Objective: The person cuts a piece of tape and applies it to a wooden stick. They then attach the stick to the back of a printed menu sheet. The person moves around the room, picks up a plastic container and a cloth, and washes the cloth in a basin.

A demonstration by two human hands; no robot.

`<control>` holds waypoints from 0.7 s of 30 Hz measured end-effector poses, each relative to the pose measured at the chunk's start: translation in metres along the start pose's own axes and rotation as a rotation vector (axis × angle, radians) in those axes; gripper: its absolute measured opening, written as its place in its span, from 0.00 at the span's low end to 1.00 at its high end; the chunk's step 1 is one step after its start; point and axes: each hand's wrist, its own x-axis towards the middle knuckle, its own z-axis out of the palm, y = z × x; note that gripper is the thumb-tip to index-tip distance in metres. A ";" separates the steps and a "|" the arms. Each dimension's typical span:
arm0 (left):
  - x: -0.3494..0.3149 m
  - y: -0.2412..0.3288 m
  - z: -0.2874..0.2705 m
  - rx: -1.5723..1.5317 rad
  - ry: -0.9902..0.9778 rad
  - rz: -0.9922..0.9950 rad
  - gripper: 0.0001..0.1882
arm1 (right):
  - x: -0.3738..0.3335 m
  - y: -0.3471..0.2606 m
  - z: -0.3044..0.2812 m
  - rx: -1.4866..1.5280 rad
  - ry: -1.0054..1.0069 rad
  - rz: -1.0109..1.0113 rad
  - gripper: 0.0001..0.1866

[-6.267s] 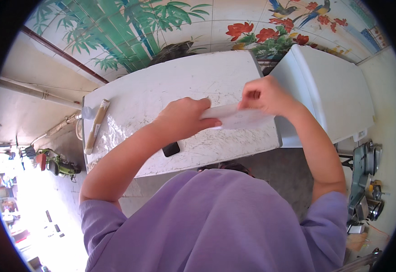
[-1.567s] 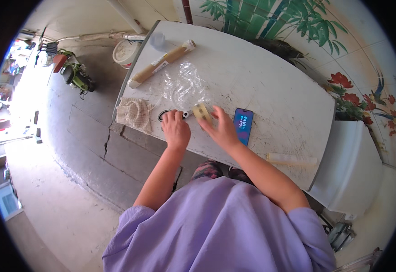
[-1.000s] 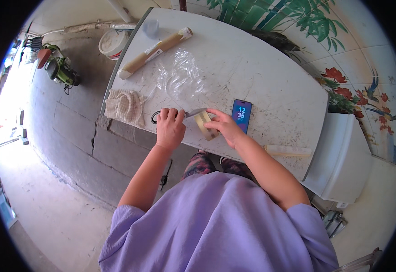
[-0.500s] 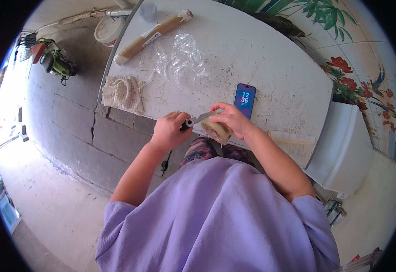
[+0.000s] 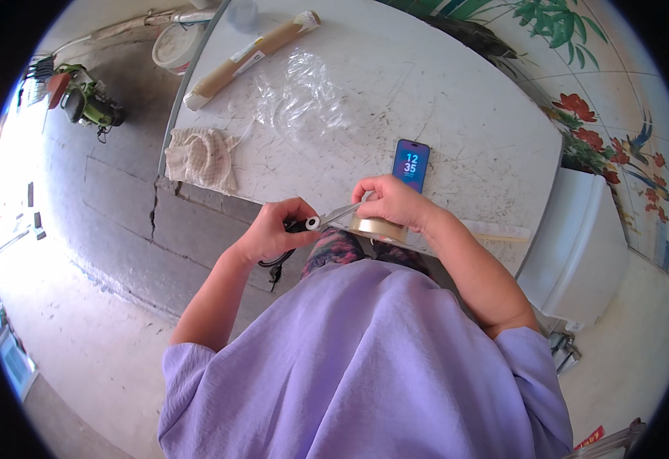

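Evidently one pair of scissors (image 5: 327,219) in clenched left hand (image 5: 273,233), one tape roll (image 5: 378,227) in right hand (image 5: 392,203) fingers

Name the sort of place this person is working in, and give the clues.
Probably an outdoor yard or patio at a home: a worn white table stands on bare concrete floor in sunlight, beside a tiled wall painted with flowers and bamboo.
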 end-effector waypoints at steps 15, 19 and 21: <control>0.002 0.028 -0.068 0.241 0.260 -0.040 0.11 | -0.042 0.021 -0.042 -0.245 0.210 -0.062 0.05; 0.030 0.014 -0.037 0.692 0.432 0.071 0.12 | -0.045 0.009 -0.041 0.186 0.307 -0.124 0.04; 0.057 0.002 -0.021 0.899 0.443 0.118 0.15 | -0.042 0.012 -0.035 0.240 0.381 -0.200 0.06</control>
